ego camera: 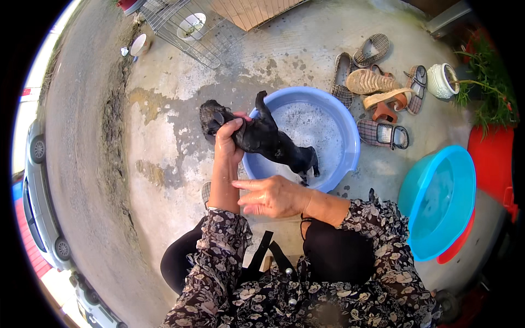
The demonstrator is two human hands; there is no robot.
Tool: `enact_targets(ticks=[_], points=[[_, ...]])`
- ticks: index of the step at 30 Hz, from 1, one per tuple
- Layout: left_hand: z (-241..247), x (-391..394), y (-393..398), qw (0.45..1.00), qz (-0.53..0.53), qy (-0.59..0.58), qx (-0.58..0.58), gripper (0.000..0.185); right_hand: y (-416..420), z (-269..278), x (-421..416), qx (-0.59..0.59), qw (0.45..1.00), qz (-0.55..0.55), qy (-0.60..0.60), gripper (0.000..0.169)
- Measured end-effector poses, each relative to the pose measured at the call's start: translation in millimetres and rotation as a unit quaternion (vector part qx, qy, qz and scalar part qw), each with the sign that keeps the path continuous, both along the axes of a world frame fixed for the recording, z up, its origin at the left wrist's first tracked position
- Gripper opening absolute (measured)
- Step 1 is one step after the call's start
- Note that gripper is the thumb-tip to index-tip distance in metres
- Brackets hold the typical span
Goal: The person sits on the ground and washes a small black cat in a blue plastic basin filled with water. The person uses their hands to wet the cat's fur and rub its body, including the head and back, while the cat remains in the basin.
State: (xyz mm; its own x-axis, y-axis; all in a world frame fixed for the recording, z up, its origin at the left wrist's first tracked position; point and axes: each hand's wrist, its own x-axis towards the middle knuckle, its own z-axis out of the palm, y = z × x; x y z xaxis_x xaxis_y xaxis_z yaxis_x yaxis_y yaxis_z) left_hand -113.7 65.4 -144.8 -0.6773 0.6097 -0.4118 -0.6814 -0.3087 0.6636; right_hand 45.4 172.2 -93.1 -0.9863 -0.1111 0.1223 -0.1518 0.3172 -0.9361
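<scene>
My left hand [230, 137] grips a small wet black puppy [268, 141] around its neck and chest. The puppy's head points left, and its hind legs hang over a blue plastic basin [352, 141] of sudsy water. Below the puppy, my right hand [272, 197] holds nothing; its fingers are spread and point left, near or against my left forearm. Whether they touch it I cannot tell. Both of my hands and my left forearm look wet.
Sandals and plaid slippers [383, 135] lie right of the blue basin. A turquoise basin [465, 197] with water is at right, near a white ceramic pot [441, 81] and a plant [488, 86]. A wire cage [180, 35] stands at the top, with a white bowl [191, 26].
</scene>
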Motion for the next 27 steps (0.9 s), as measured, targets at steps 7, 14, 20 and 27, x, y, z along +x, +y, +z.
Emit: enact_targets(ticks=[7,14,20,27], points=[[-1,5,3,1.000,-0.006,-0.002,-0.025,0.024,47,-6,-4,-0.124,0.953,-0.277,0.009,0.028],[-1,7,6,1.000,-0.012,-0.001,-0.019,0.022,26,-55,-14,-0.030,0.961,-0.275,0.022,0.051],[-3,9,7,1.000,-0.014,-0.004,-0.025,0.022,30,-62,-21,-0.013,0.970,-0.241,0.000,0.065],[-4,11,10,0.999,-0.037,0.013,-0.018,0.021,33,-64,-12,-0.092,0.970,-0.220,-0.050,0.074]])
